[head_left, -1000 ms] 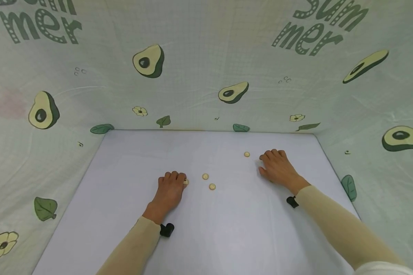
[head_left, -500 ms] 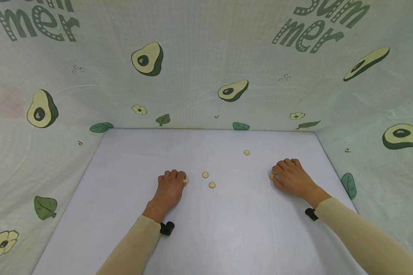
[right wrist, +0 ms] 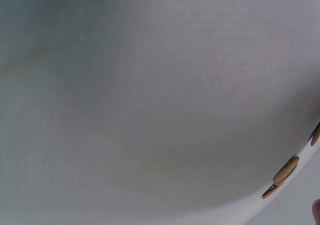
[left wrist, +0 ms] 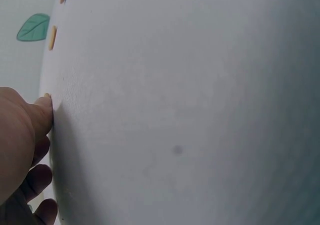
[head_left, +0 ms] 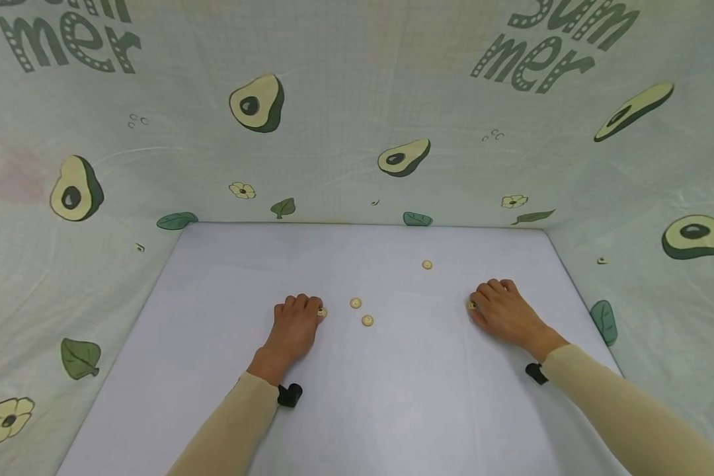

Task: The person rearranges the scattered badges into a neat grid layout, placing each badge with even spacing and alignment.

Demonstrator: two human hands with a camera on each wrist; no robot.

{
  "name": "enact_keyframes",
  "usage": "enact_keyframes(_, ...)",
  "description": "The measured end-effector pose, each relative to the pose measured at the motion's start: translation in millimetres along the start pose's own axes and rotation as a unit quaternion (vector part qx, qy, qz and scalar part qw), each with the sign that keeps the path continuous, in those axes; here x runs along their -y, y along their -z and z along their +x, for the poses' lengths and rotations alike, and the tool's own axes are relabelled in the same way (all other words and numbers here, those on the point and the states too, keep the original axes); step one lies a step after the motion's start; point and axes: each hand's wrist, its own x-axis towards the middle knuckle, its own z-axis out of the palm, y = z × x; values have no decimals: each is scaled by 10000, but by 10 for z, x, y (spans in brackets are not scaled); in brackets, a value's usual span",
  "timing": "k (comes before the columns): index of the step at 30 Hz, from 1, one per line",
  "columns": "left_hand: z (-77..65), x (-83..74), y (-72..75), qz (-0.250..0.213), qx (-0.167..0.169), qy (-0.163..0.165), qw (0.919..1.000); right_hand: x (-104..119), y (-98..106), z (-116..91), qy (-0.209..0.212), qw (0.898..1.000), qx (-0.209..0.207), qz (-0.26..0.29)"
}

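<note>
In the head view my left hand is low over the white table, its thumb and forefinger pinching a pale round button. Only a sliver of that button shows past the thumb in the left wrist view. Over on the right, my right hand has its fingers bent and pinches another cream button between thumb and forefinger. Two loose buttons lie between the hands, a farther one and a nearer one. Just a fingertip of my right hand enters the right wrist view.
Another button lies farther back, left of and beyond my right hand. The white tabletop meets a hanging cloth printed with avocados and leaves at the back and both sides. Black devices sit at both wrists.
My right hand has moved toward the right and nearer, away from the back button, and a button now shows at its fingertips. My left hand has stayed in place.
</note>
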Motion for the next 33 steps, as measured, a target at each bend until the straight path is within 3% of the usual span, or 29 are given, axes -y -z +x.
enact_keyframes(7,3,7,-11,45,-31,-32,10000,13,35,-4,83,9990,1,446)
enact_keyframes(15,1,11,-8,-23,35,18,10000,-21,28,-31,0,9996,-112,253)
enact_keyframes(33,12,4,0,-12,95,74,9999,-44,41,-8,51,9969,-132,776)
